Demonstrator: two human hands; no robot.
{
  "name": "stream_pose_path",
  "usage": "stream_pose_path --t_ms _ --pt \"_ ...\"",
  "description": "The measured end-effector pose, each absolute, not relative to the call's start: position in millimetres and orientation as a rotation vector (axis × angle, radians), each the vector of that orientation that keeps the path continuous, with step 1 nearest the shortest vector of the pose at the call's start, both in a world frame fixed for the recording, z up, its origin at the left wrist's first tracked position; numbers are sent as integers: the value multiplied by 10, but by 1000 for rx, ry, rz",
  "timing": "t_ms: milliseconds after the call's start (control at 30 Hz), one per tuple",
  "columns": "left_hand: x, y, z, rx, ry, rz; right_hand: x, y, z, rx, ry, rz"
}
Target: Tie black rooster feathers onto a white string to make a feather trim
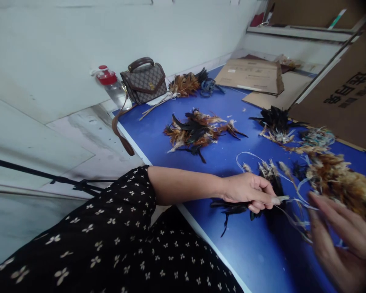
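Left hand (251,191) pinching black feathers (232,206) over blue table (247,256), pale stem ends (283,198) poking beyond grip; right hand (343,236) blurred, half-curled beside white string (311,208), cannot tell whether gripping it; brown feathers (341,175) beyond right hand, mixed pile (197,131) beyond left forearm (186,185)

Left hand (250,193) pinches black feathers (232,206) by the quills above blue worktop (240,252); right hand (338,234) (blurred, grip unclear) near whitish string (307,205).
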State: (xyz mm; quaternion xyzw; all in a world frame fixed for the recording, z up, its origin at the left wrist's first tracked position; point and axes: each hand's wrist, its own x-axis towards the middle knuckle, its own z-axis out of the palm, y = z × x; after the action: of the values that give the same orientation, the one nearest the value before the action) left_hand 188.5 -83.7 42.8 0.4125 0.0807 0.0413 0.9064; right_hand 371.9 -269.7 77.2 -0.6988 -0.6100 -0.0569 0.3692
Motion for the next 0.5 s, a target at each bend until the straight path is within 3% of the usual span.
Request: stream_pose_path --t_ms 300,500 --pt "1903 -849 393 834 211 82 3371 -2465 436 -1544 -1583 -122" --pt "1916 -828 388 848 268 55 3283 -2551 398 -1729 -1401 2"
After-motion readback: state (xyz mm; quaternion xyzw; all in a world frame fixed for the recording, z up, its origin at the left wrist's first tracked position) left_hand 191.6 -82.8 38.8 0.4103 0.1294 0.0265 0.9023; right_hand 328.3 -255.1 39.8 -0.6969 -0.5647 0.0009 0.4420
